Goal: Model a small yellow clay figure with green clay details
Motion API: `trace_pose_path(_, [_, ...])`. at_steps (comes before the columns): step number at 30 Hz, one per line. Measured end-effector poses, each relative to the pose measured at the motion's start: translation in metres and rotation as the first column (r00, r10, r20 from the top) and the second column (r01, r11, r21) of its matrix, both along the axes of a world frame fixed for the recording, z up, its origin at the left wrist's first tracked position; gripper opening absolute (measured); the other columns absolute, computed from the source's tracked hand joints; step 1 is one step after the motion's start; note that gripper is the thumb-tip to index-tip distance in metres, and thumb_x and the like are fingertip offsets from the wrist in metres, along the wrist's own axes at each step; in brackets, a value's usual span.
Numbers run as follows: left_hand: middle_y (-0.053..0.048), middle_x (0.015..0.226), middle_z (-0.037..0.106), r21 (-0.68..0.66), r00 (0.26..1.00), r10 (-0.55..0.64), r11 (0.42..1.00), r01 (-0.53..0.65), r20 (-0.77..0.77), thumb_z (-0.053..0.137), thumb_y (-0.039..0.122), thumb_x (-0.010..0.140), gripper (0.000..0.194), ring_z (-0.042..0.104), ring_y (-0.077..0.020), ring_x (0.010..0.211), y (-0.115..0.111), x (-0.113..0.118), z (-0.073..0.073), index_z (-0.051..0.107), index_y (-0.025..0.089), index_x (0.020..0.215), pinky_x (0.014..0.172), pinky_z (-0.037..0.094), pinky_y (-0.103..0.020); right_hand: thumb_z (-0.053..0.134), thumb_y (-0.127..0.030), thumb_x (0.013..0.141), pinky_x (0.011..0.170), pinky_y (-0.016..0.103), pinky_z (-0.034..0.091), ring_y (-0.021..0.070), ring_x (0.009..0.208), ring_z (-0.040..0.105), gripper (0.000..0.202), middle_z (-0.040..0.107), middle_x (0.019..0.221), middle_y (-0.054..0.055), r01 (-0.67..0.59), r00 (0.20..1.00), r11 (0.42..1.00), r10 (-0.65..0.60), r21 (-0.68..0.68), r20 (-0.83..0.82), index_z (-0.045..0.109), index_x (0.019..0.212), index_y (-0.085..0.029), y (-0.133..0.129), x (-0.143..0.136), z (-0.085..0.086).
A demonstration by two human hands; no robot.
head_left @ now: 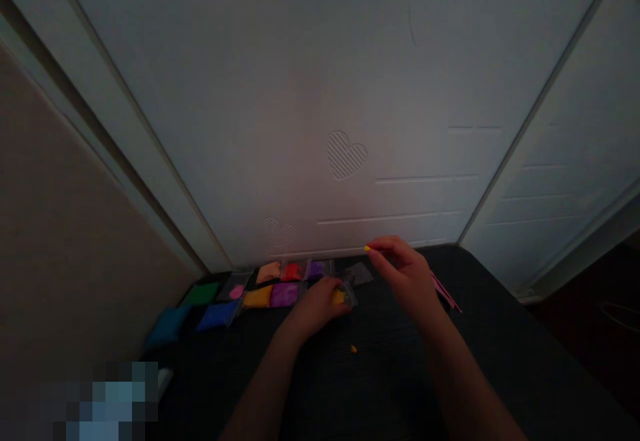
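My left hand (320,304) is closed on a small clear bag of yellow modelling clay (339,296), low over the dark table. Higher and to the right, my right hand (404,271) pinches a tiny piece of yellow clay (367,248) between thumb and fingertips. Another small yellow-orange bit of clay (353,349) lies on the table between my forearms. Beside my left hand sit bags of purple clay (285,295) and orange-yellow clay (257,297).
Along the table's (390,368) back lie bags of red clay (293,271), peach clay (269,272), blue clay (217,316) and green clay (201,293), among others. Pink sticks (447,292) lie right of my right wrist. A white panel (250,94) rises behind the table.
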State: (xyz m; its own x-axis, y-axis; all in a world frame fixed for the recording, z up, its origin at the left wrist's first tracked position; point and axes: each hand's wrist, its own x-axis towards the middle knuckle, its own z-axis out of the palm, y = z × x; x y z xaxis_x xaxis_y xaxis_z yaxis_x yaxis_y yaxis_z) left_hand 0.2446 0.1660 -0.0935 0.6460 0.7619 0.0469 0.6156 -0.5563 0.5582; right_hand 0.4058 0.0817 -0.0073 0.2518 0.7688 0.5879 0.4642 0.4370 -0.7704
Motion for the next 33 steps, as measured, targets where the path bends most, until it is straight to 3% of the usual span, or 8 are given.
trace_pose_path(6, [-0.005, 0.109, 0.056, -0.126, 0.923, 0.0, 0.991, 0.052, 0.384, 0.065, 0.044, 0.063, 0.053, 0.052, -0.0209, 0.098, -0.015, -0.002, 0.039, 0.05, 0.021, 0.109, 0.086, 0.04, -0.031, 0.054, -0.031, 0.078, 0.071, 0.03, 0.045, 0.0158, 0.079, 0.056, 0.017, 0.062, 0.085, 0.004, -0.003, 1.0, 0.996, 0.003, -0.087, -0.004, 0.061, 0.089, -0.02, -0.001, 0.002, -0.001])
trace_pose_path(11, [-0.007, 0.114, 0.055, -0.224, 0.838, 0.055, 0.971, 0.082, 0.544, 0.062, 0.038, 0.068, 0.054, 0.051, -0.0216, 0.103, -0.032, -0.003, 0.06, 0.045, 0.02, 0.115, 0.089, 0.038, -0.033, 0.054, -0.03, 0.078, 0.069, 0.029, 0.045, 0.0151, 0.076, 0.056, 0.015, 0.062, 0.083, 0.003, -0.057, 0.997, 0.988, 0.063, -0.144, 0.038, 0.062, 0.087, -0.02, -0.002, 0.002, 0.0])
trace_pose_path(15, [-0.007, 0.112, 0.053, -0.229, 0.779, 0.055, 0.967, 0.114, 0.624, 0.06, 0.038, 0.07, 0.051, 0.05, -0.0204, 0.1, -0.039, -0.009, 0.072, 0.045, 0.019, 0.115, 0.086, 0.038, -0.032, 0.055, -0.03, 0.077, 0.07, 0.03, 0.045, 0.0153, 0.076, 0.057, 0.015, 0.063, 0.082, 0.003, -0.105, 0.994, 0.98, 0.106, -0.167, -0.004, 0.062, 0.086, -0.02, -0.005, 0.0, 0.003])
trace_pose_path(20, [-0.004, 0.102, 0.053, -0.266, 0.702, 0.028, 0.935, 0.233, 0.712, 0.06, 0.044, 0.068, 0.05, 0.048, -0.0178, 0.09, -0.039, -0.012, 0.072, 0.049, 0.021, 0.112, 0.075, 0.038, -0.026, 0.057, -0.03, 0.076, 0.071, 0.029, 0.045, 0.0151, 0.078, 0.057, 0.014, 0.062, 0.084, 0.002, -0.16, 0.985, 0.975, 0.148, -0.154, -0.087, 0.062, 0.088, -0.022, -0.011, -0.003, 0.007])
trace_pose_path(22, [-0.003, 0.091, 0.052, -0.325, 0.655, 0.026, 0.882, 0.34, 0.756, 0.059, 0.051, 0.066, 0.056, 0.047, -0.0147, 0.077, -0.038, -0.012, 0.069, 0.049, 0.021, 0.111, 0.065, 0.037, -0.024, 0.058, -0.029, 0.076, 0.07, 0.028, 0.044, 0.0144, 0.077, 0.056, 0.013, 0.062, 0.083, 0.001, -0.173, 0.982, 0.976, 0.161, -0.136, -0.094, 0.061, 0.088, -0.023, -0.015, -0.004, 0.009])
trace_pose_path(25, [-0.002, 0.078, 0.048, -0.389, 0.589, 0.009, 0.759, 0.523, 0.808, 0.054, 0.061, 0.063, 0.064, 0.041, -0.0113, 0.065, -0.04, -0.01, 0.066, 0.049, 0.018, 0.11, 0.056, 0.032, -0.023, 0.059, -0.027, 0.076, 0.069, 0.026, 0.044, 0.0132, 0.077, 0.056, 0.012, 0.061, 0.082, -0.001, -0.188, 0.981, 0.977, 0.181, -0.105, -0.073, 0.061, 0.088, -0.025, -0.02, -0.006, 0.013])
trace_pose_path(28, [-0.001, 0.074, 0.046, -0.412, 0.554, 0.011, 0.681, 0.605, 0.832, 0.051, 0.062, 0.065, 0.062, 0.039, -0.0102, 0.062, -0.043, -0.008, 0.067, 0.05, 0.015, 0.106, 0.055, 0.03, -0.023, 0.058, -0.025, 0.077, 0.068, 0.025, 0.043, 0.0124, 0.076, 0.055, 0.011, 0.06, 0.081, -0.001, -0.191, 0.982, 0.976, 0.19, -0.101, -0.018, 0.061, 0.088, -0.025, -0.025, -0.009, 0.017])
trace_pose_path(33, [-0.001, 0.07, 0.045, -0.396, 0.52, 0.03, 0.686, 0.611, 0.854, 0.042, 0.057, 0.075, 0.048, 0.041, -0.0093, 0.057, -0.046, -0.002, 0.069, 0.052, 0.014, 0.095, 0.052, 0.03, -0.023, 0.056, -0.026, 0.078, 0.067, 0.025, 0.042, 0.0125, 0.075, 0.055, 0.01, 0.06, 0.079, -0.001, -0.225, 0.967, 0.965, 0.238, -0.136, 0.088, 0.061, 0.086, -0.024, -0.03, -0.012, 0.025])
